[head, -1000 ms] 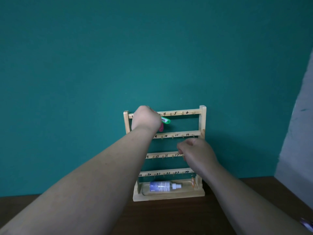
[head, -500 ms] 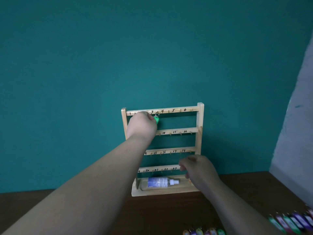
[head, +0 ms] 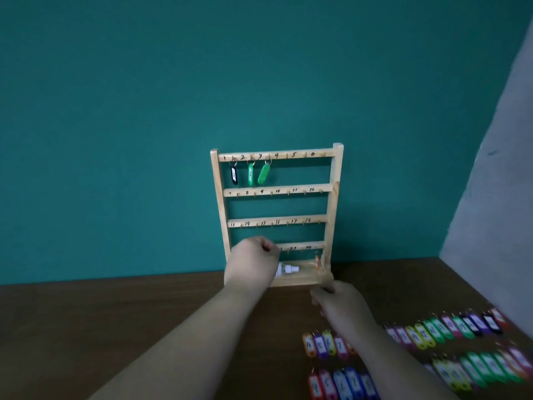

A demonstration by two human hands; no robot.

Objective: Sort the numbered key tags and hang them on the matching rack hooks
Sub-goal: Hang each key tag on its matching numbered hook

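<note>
A wooden key rack (head: 334, 197) with numbered hooks stands against the teal wall. On its top rail hang a black tag (head: 234, 175) at hook 1, a green tag (head: 251, 174) at hook 2 and a second green tag (head: 264, 173) at hook 3. An orange tag (head: 317, 260) hangs at the bottom right. My left hand (head: 253, 259) is in front of the bottom rail, fingers curled, with nothing visible in it. My right hand (head: 340, 308) hovers low over the table, fingers curled. Rows of coloured numbered tags (head: 326, 346) lie on the table beside and under my right arm.
A small white bottle (head: 288, 269) lies in the rack's base tray, partly behind my left hand. More tag rows (head: 461, 327) stretch to the right edge of the brown table (head: 115, 327). A grey wall (head: 496, 183) rises at the right.
My left hand let go of the green tag at hook 3 and dropped to the bottom rail. My right hand came down from the rack toward the tags. The view tilted down.
</note>
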